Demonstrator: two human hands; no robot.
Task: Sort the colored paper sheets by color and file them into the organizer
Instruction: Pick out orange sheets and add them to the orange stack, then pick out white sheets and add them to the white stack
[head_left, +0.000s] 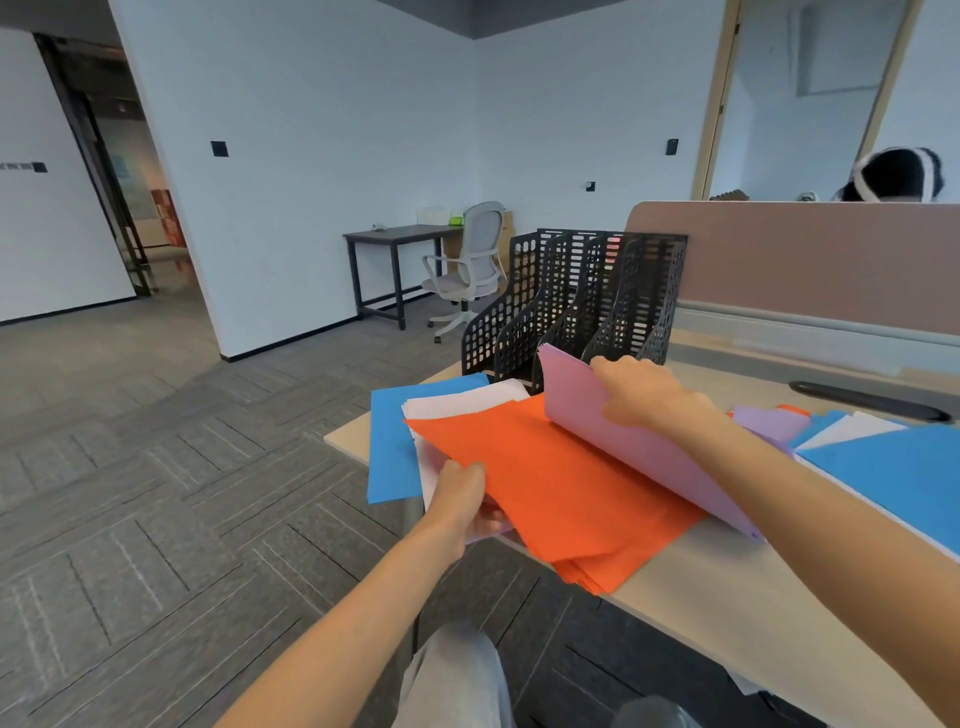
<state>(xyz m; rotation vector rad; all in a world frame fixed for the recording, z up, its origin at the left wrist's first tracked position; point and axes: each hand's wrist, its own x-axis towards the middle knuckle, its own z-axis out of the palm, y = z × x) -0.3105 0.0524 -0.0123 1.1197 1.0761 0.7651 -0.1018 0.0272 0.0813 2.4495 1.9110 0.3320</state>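
A black perforated organizer (571, 296) with several slots stands at the desk's far left corner. In front of it lie orange sheets (561, 483) over white sheets (462, 402) and a blue sheet (389, 447). My left hand (462, 499) grips the near left edge of this stack, thumb on the orange paper. My right hand (644, 395) holds a bundle of pink sheets (623, 441) by its top edge, standing tilted on its long edge on the orange paper. To the right lies a mixed spread of blue (904, 478), white and purple sheets (769, 423).
The beige desk (727, 582) ends at its left edge close to the stack, which overhangs it. A pink partition (810, 254) runs along the desk's back, a person's head behind it. A dark oblong object (867, 400) lies near the partition. A chair and table stand across the carpeted room.
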